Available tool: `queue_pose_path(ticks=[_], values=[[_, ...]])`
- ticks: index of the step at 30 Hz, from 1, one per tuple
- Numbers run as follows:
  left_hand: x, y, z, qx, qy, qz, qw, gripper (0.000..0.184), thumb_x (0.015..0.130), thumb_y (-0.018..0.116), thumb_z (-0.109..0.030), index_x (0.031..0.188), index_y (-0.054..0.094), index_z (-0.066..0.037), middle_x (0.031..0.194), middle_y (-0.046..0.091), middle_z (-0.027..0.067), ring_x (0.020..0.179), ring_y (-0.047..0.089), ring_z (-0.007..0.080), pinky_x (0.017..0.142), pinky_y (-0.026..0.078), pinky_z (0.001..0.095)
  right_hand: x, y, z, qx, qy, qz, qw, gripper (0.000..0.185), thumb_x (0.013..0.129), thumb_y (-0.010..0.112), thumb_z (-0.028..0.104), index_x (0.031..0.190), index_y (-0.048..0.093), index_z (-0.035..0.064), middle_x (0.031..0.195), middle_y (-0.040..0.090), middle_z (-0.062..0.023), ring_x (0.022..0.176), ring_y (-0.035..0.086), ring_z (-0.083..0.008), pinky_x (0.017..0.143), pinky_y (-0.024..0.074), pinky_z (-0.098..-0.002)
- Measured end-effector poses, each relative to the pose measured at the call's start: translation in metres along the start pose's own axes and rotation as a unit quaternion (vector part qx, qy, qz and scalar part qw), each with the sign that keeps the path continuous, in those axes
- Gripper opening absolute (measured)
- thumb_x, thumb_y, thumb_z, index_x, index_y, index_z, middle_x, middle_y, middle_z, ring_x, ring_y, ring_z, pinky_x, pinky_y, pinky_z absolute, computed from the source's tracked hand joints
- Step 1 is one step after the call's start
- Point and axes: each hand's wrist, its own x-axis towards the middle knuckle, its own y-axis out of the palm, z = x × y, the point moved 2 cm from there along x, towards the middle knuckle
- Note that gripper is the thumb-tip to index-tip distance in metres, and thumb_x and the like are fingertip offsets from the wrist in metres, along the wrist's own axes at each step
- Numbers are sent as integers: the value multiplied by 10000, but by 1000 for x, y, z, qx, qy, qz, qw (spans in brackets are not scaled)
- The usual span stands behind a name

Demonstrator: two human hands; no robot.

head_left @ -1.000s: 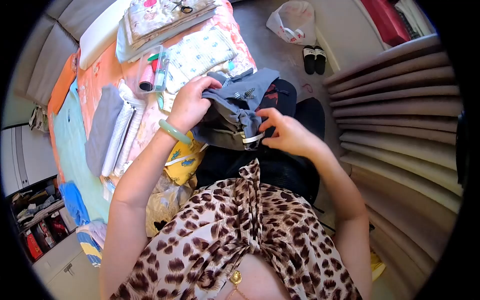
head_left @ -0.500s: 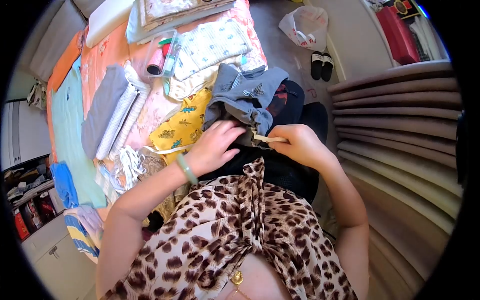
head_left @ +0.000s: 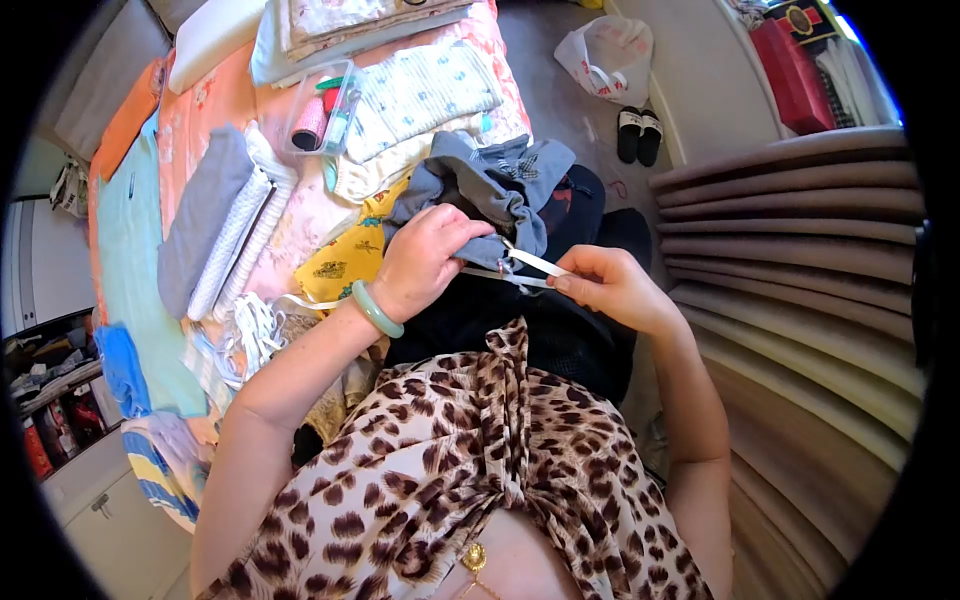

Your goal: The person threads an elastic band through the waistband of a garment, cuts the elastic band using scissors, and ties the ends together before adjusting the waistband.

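Note:
A gray garment (head_left: pixel 470 185) with small checked bows lies bunched over my dark-clothed lap. My left hand (head_left: pixel 430 262), a green bangle at its wrist, grips the garment's near edge. From that edge a white elastic band (head_left: pixel 533 262) stretches to the right, its end pinched between thumb and finger of my right hand (head_left: pixel 608 287). Another stretch of white band runs below the garment, between the hands. Yellow printed cloth (head_left: pixel 345 262) lies left of my left hand, and a bundle of white elastic (head_left: pixel 255 335) sits farther left.
On the bed are folded gray and white cloths (head_left: pixel 225 225), a clear box (head_left: pixel 322 110) with thread spools, and a folded patterned cloth (head_left: pixel 425 95). A white plastic bag (head_left: pixel 607 60) and black slippers (head_left: pixel 639 137) are on the floor. Brown curtains (head_left: pixel 800 230) hang at the right.
My right hand has gone from open beside the garment to pinching the white band, now drawn out. My left hand has moved from the garment's upper left to its near edge.

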Motion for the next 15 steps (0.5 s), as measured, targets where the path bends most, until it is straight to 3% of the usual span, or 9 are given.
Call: queue_pose_path(ticks=[1, 2, 5, 6, 9, 12, 15], values=[[0, 0, 1, -8, -5, 6, 1000, 419, 671, 626, 67, 1065, 644, -74, 902, 560, 102, 894, 572, 312, 792, 480, 388, 0, 2, 5, 3, 27, 6, 1000, 199, 935, 648, 200, 953, 665, 3, 705, 575, 4, 672, 487, -44, 597, 404, -229], [-1, 2, 2, -8, -3, -1, 1000, 414, 672, 632, 66, 1062, 644, -74, 896, 561, 100, 886, 575, 311, 784, 482, 387, 1, 3, 8, -39, 34, 11, 999, 203, 929, 643, 209, 954, 664, 8, 749, 619, -58, 657, 566, -126, 611, 446, -271], [-4, 11, 4, -12, 2, -16, 1000, 401, 674, 647, 60, 1052, 645, -76, 877, 562, 93, 862, 581, 309, 759, 484, 387, 8, -1, 6, -177, -154, -111, 966, 190, 903, 656, 200, 975, 669, 24, 855, 643, -125, 688, 620, -244, 643, 485, -324], [-5, 13, 6, -14, 2, -22, 1000, 397, 673, 652, 58, 1047, 647, -77, 871, 562, 90, 855, 583, 308, 751, 485, 388, 5, -4, 24, -230, -176, -169, 942, 182, 881, 664, 185, 990, 676, 40, 942, 634, -146, 770, 634, -333, 687, 506, -364], [-4, 12, 3, -7, -2, -35, 999, 386, 667, 660, 58, 1029, 654, -78, 858, 562, 87, 841, 588, 305, 734, 489, 391, 3, -6, 59, -195, -167, -185, 949, 163, 837, 697, 151, 966, 681, 54, 928, 635, -119, 827, 643, -320, 707, 515, -368], [1, 8, -4, 4, -12, -34, 999, 373, 665, 671, 49, 1015, 657, -77, 858, 565, 91, 844, 591, 303, 733, 493, 392, 6, 10, 73, -284, -305, -156, 896, 198, 750, 756, 163, 906, 672, 74, 879, 613, -97, 817, 624, -307, 714, 510, -381], [7, 3, -10, 12, -20, -24, 999, 358, 670, 685, 29, 1011, 657, -76, 865, 570, 95, 848, 595, 301, 736, 495, 394, 13, 26, 71, -382, -289, -191, 857, 210, 729, 768, 191, 824, 621, 76, 826, 579, -85, 815, 601, -289, 700, 504, -389]])
